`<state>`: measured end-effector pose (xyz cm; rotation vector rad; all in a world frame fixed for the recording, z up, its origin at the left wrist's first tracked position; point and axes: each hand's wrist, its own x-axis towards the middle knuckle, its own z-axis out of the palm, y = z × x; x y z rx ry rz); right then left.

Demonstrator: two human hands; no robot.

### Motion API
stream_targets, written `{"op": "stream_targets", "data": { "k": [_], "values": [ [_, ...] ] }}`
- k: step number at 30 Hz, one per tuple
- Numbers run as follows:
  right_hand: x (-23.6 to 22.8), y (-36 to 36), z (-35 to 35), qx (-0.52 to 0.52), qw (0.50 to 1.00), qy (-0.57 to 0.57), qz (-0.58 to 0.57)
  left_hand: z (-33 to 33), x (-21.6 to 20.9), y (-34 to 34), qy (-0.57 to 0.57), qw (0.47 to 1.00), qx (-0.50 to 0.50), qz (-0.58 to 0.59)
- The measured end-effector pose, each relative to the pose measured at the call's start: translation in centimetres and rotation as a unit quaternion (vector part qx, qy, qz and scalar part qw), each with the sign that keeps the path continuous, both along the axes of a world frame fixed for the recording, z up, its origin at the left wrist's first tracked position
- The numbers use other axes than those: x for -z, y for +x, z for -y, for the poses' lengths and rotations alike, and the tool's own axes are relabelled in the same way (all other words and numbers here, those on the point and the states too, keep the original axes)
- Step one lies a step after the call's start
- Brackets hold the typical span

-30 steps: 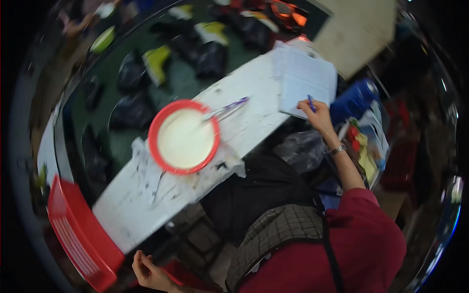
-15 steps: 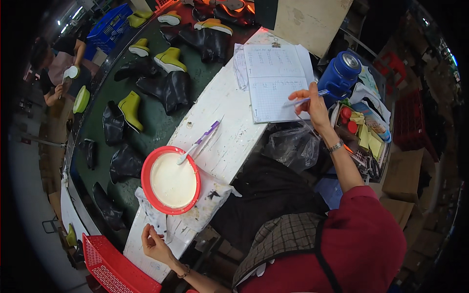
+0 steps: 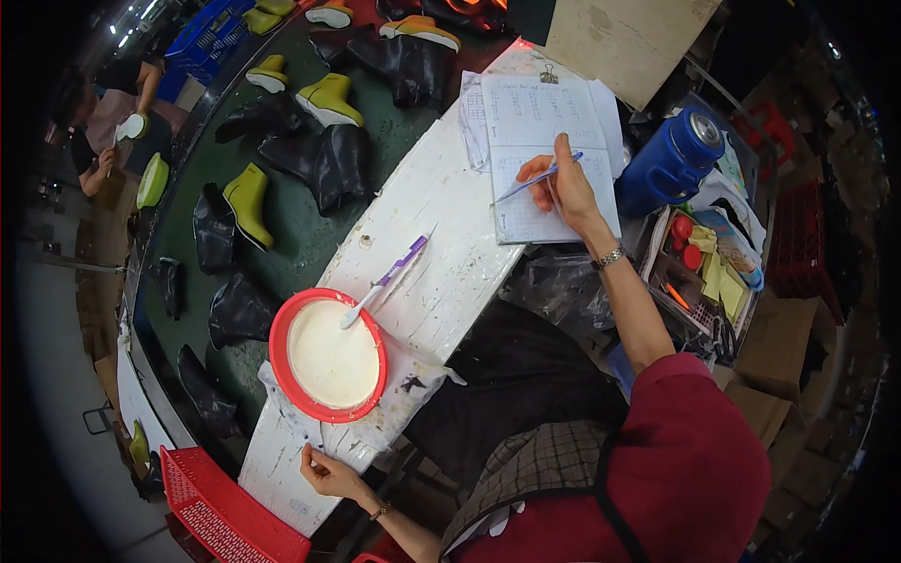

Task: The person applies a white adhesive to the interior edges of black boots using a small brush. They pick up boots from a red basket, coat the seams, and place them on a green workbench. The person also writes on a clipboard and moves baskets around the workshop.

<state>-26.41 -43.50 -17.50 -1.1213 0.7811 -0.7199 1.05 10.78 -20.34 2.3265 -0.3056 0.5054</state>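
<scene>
My right hand [image 3: 569, 195] is closed round a blue pen [image 3: 537, 177], over the lower page of an open notebook [image 3: 544, 117] held by a black clip. My left hand [image 3: 334, 476] is at the near end of the white board [image 3: 413, 291], fingers curled together; whatever they may hold does not show. Just beyond it, a red bowl [image 3: 279, 359] of cream-coloured liquid sits on a stained cloth [image 3: 408, 383]. A white and purple toothbrush [image 3: 387, 280] lies with its head across the bowl's rim.
Black boots [image 3: 321, 169] and yellow-green boots [image 3: 247, 205] lie on the green surface at left. A blue jug [image 3: 668, 159] stands right of the notebook, beside a basket [image 3: 690, 305] of small items. A red crate [image 3: 221, 507] is at lower left. Another person [image 3: 117, 122] works at far left.
My right hand has come down and left onto the notebook page with the pen. My left hand has shifted slightly right, its fingers curled closer. The view has tilted a little.
</scene>
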Motion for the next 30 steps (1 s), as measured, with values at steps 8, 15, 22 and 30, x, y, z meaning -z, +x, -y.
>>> {"op": "stream_targets", "data": {
  "k": [8,15,22,30],
  "values": [
    [1.7,2.2,-0.6,0.125,0.983,-0.134,-0.012,1.1,-0.6,-0.5,0.035,0.999,0.011,0.026],
    [0.3,3.3,-1.7,0.163,0.983,-0.083,0.021,1.0,-0.3,-0.3,0.046,0.998,0.002,0.037],
    [2.9,3.5,-1.9,0.194,0.949,-0.238,-0.074,1.5,-0.5,-0.3,0.039,0.998,0.010,0.054],
    [2.1,3.6,-2.7,0.195,0.949,-0.222,-0.113,1.4,-0.4,-0.3,0.046,0.998,0.009,0.049]
  ]
}}
